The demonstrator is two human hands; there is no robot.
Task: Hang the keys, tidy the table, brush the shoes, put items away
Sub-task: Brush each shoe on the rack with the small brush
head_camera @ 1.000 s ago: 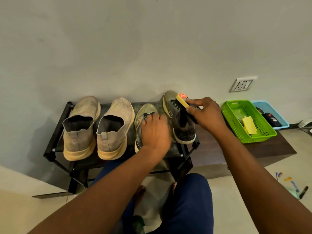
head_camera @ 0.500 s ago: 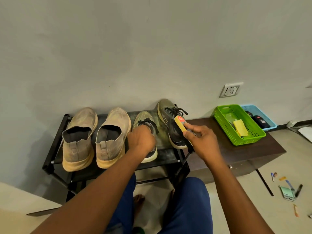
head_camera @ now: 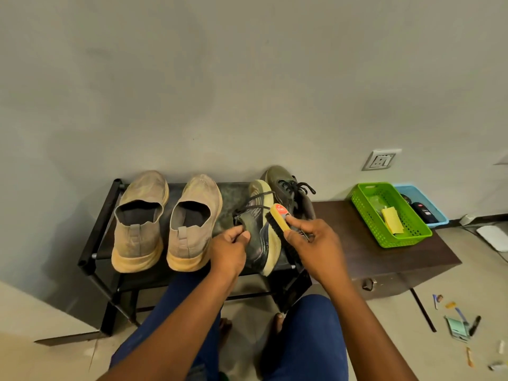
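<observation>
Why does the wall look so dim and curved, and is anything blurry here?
Head view: soft, dim indoor light, no glare; faint shadow on the wall beside the shoe rack. Head view: the wide-angle lens bends the edges, so the floor line bows. Head view: the brush and tilted sneaker look reasonably sharp; the floor clutter at the lower right is smeared.

Two tan knit shoes (head_camera: 138, 221) with yellowed soles sit on the black rack (head_camera: 90, 251). The olive sneaker (head_camera: 259, 229) has black laces. The brush (head_camera: 277, 218) is yellow with black bristles, and the baskets are green (head_camera: 412, 232) and blue (head_camera: 437, 215).
</observation>
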